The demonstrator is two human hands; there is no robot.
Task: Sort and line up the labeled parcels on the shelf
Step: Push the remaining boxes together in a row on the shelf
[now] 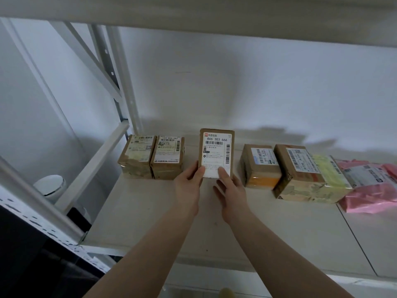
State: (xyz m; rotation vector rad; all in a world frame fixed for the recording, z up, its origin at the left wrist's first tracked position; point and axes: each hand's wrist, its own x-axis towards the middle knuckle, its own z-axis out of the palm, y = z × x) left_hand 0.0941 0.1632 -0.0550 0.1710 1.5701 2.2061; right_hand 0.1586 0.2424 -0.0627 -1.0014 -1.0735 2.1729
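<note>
A brown cardboard parcel (216, 147) with a white label reading 866 303 666 is tilted up above the middle of the white shelf (279, 229), label facing me. My left hand (188, 186) grips its lower left edge with the thumb on the label. My right hand (231, 187) holds its lower right edge, thumb on the label too. Two labeled brown boxes (137, 157) (168, 161) stand side by side to the left. To the right lie a box with an orange front (261, 166), a larger taped box (300, 171), a yellow-wrapped parcel (330, 179) and pink mailer bags (369, 186).
White shelf uprights and a diagonal brace (120, 82) rise at the left. The upper shelf board (214, 11) runs overhead. Below left, a round white object (50, 187) sits on the floor beside a perforated rail (49, 229). The white wall closes the back.
</note>
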